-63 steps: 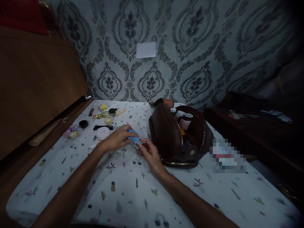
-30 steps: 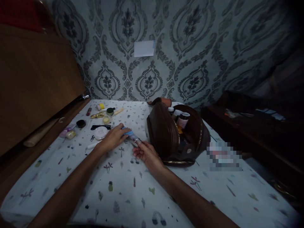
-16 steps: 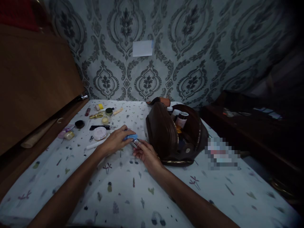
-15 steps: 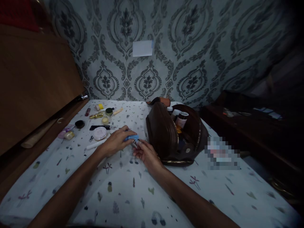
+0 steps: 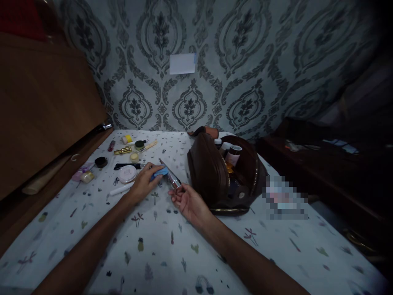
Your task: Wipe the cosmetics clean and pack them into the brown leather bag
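Observation:
My left hand (image 5: 145, 180) is closed on a small blue cloth (image 5: 160, 173), its fingers bunched over it. In my right hand (image 5: 190, 201), pinched between thumb and fingers, is a slim cosmetic tube (image 5: 173, 179) with a shiny silver end. The tube tilts up and to the left, its narrow tip beyond the cloth. Whether cloth and tube touch I cannot tell. Just left of my left hand lie a round white compact (image 5: 127, 174), a white stick (image 5: 121, 189) and a black tube (image 5: 127, 166). A brown zip bag (image 5: 206, 170) stands open beyond my right hand.
Bottles (image 5: 233, 155) stand in the bag. At the back left lie a gold tube (image 5: 123, 151), a dark green-topped jar (image 5: 139, 145), a small yellow pot (image 5: 134, 157) and a black round pot (image 5: 101, 162). A wooden panel (image 5: 46, 94) borders the left; patterned wallpaper (image 5: 159, 94) is behind.
The blue cloth has shifted left with my left hand, away from my right. More of the slim tube now shows in my right hand, which has barely moved.

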Tool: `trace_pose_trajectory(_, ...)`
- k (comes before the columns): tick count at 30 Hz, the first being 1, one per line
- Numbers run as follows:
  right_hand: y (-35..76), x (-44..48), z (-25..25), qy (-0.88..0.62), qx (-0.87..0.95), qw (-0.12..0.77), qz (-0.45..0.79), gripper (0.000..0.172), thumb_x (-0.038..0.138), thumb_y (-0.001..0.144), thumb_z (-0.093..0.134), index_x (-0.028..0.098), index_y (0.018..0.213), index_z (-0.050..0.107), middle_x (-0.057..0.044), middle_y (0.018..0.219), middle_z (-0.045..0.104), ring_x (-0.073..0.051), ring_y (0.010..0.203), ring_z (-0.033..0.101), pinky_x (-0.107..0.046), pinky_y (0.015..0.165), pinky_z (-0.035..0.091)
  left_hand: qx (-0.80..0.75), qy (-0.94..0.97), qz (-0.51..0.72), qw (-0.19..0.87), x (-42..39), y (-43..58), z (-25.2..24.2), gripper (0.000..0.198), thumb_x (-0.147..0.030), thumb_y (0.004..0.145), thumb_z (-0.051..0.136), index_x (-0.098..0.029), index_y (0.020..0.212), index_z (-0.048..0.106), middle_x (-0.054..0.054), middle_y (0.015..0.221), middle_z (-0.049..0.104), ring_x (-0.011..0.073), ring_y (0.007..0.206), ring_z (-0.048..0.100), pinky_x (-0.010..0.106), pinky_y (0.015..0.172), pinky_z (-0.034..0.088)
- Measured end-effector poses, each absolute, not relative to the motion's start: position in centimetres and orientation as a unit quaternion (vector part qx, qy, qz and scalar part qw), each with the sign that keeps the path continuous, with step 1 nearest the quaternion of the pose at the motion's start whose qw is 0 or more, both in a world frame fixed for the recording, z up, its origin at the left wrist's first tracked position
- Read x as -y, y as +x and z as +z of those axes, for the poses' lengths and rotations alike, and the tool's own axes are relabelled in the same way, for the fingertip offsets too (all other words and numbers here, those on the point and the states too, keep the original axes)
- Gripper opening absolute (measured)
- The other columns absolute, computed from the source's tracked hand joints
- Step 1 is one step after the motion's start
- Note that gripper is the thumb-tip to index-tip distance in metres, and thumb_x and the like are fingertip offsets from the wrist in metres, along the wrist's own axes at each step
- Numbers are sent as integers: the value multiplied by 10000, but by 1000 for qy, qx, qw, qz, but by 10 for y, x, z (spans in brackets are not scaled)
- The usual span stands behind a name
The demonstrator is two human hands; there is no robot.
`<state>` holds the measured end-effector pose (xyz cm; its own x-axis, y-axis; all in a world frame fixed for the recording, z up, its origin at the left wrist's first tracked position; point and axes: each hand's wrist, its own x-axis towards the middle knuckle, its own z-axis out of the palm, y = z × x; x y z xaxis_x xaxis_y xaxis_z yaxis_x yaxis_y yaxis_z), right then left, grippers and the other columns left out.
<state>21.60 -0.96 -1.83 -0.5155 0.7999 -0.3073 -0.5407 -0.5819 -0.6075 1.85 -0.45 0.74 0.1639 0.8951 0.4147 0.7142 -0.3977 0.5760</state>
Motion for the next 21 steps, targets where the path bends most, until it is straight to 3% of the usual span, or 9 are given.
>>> trace_pose_trajectory(4,215,12,-14,-295,212,389,846,280,354,847,700,163,675,590,-62,709,709,-126,598,645,-222,580,506,-517,755,376,144,6,24,5,391,-354,947,495,-170,1264,632,70,989,547,214,945,562,338,879,476)
trace_pose_trajectory(10,213,16,-11,-300,236,409,829,275,358,706,841,133,726,683,-32,692,706,-104,594,631,-195,579,488,-466,782,377,172,13,35,9,368,-348,946,514,-183,1248,643,75,1020,558,218,985,572,334,895,471)
trace_pose_trajectory(16,215,13,-13,-278,204,439,830,184,254,716,820,165,779,672,-4,679,690,-113,573,600,-232,583,484,-424,805,365,197,19,43,11,329,-321,933,532,-201,1208,666,75,1022,579,218,996,577,332,892,479)
trace_pose_trajectory(21,220,14,-6,-260,185,376,870,172,276,793,750,153,738,644,-27,717,695,-90,554,563,-184,499,417,-467,768,394,191,19,43,10,312,-313,923,536,-197,1183,665,72,1010,593,213,959,585,334,880,479)
